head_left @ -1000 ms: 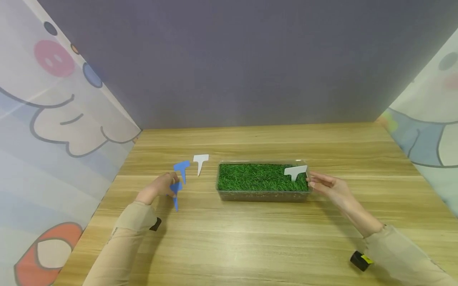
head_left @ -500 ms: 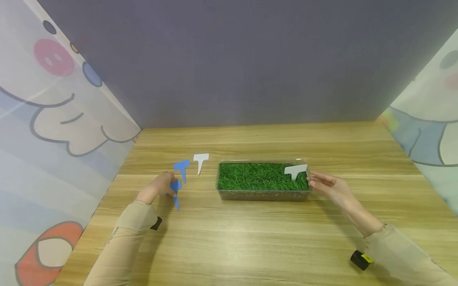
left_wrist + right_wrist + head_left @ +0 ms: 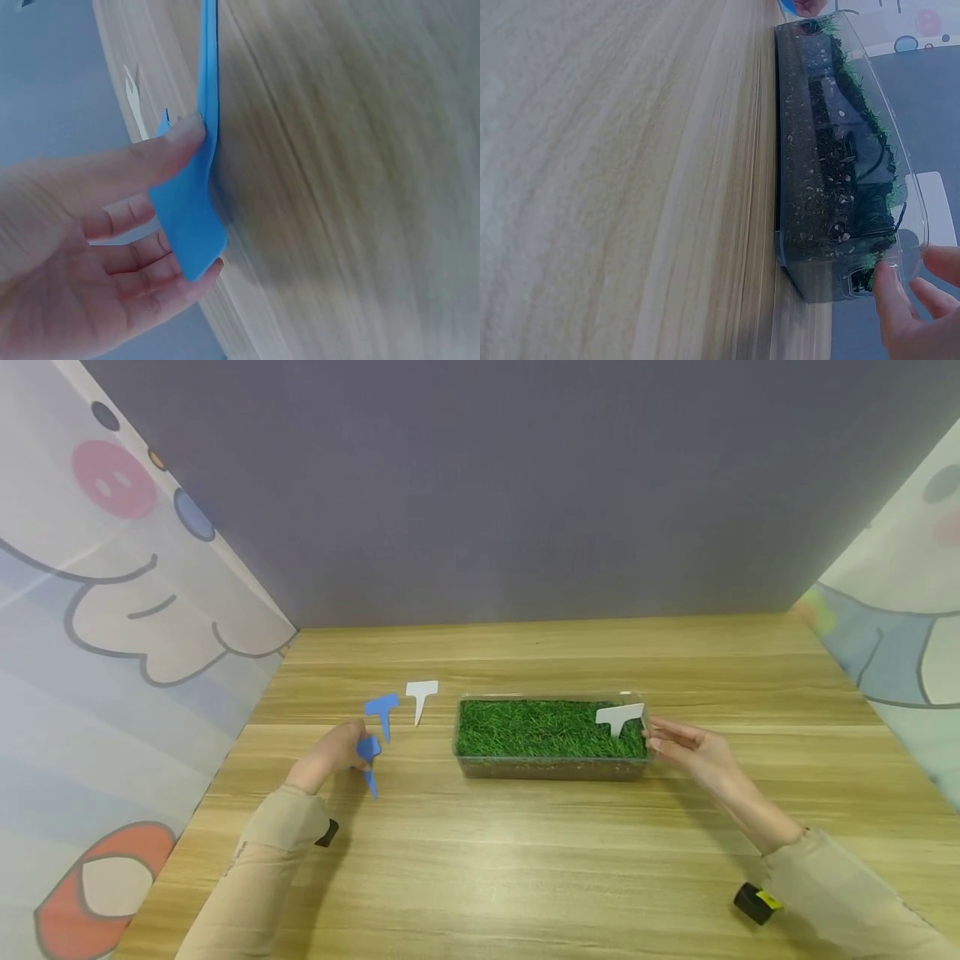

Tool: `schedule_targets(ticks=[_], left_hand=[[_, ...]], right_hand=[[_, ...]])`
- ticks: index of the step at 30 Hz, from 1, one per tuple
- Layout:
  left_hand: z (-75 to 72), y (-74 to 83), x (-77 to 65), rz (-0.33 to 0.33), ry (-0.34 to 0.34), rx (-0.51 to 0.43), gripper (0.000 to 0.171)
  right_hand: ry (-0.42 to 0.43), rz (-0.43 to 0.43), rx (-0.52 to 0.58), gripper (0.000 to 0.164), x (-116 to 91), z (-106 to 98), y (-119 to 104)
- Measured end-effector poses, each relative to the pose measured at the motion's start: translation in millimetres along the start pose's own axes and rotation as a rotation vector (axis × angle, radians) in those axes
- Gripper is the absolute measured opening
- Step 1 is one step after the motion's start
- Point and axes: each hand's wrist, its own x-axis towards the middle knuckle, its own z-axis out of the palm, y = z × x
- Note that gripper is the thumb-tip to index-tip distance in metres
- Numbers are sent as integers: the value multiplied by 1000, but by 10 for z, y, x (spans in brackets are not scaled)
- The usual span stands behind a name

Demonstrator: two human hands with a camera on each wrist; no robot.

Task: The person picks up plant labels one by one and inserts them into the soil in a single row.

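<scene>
Between thumb and fingers, my left hand [image 3: 339, 748] pinches a blue T-shaped plant label [image 3: 191, 225], its stem pointing toward the near side of the table in the head view. Two more plant labels lie just beyond that hand, one blue [image 3: 382, 707] and one white [image 3: 422, 690]. A clear planter box [image 3: 555, 769] of soil, topped with green grass [image 3: 525, 728], stands at the middle. Near its right end a white plant label [image 3: 619, 716] stands upright in the grass. My right hand [image 3: 701, 757] grips the box's right end at the rim; some fingertips are hidden.
The wooden table [image 3: 510, 852] runs back to a grey panel [image 3: 525, 493]. Cartoon-printed walls [image 3: 112, 635] close off both sides. A black device with a yellow mark [image 3: 754, 903] sits below the right wrist, by the sleeve.
The blue label in my left hand has tilted slightly, its stem tip shifting a little right. My right hand and the planter box have stayed put.
</scene>
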Motion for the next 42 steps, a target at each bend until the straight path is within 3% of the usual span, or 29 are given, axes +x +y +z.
schedule_targets(ticks=[18, 27, 32, 42], left_hand=[[-54, -38, -34, 55, 46, -34, 44], [-141, -4, -75, 177, 132, -42, 23], [-162, -6, -75, 238, 170, -92, 14], [-210, -8, -106, 248, 119, -217, 12]], right_hand=[[-2, 1, -43, 57, 0, 0, -18], [-1, -4, -57, 56, 0, 0, -9], [2, -2, -49, 57, -2, -1, -7], [2, 0, -26, 57, 0, 2, -1]])
